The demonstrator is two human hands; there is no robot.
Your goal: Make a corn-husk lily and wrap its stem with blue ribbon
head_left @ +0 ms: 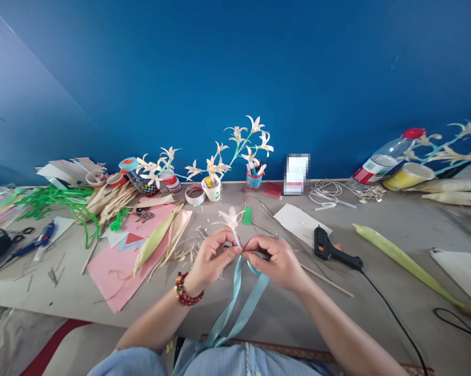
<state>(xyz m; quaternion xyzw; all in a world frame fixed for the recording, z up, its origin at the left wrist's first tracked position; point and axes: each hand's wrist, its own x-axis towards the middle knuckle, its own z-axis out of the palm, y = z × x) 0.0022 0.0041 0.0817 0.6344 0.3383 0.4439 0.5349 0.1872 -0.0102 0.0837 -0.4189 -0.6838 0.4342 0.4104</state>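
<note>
Between my hands, over the near middle of the table, is a white flower (230, 218) with pointed petals, its stem wound in light blue. My left hand (215, 257) pinches this stem just below the bloom. At the stem's lower end, my right hand (275, 260) closes thumb and finger on a light blue ribbon (254, 302). The ribbon hangs in two strands toward my lap. Both sets of fingertips almost meet. Cream scraps (188, 251) lie beside my left hand, and thin wires (276, 222) lie beyond my right hand.
A black glue gun (335, 249) lies to the right, its cord running to the front edge. Finished flowers (254, 125) stand in cups at the back. Corn husks (157, 237) and pink paper (113, 271) lie left. A bottle (380, 156) leans at the back right.
</note>
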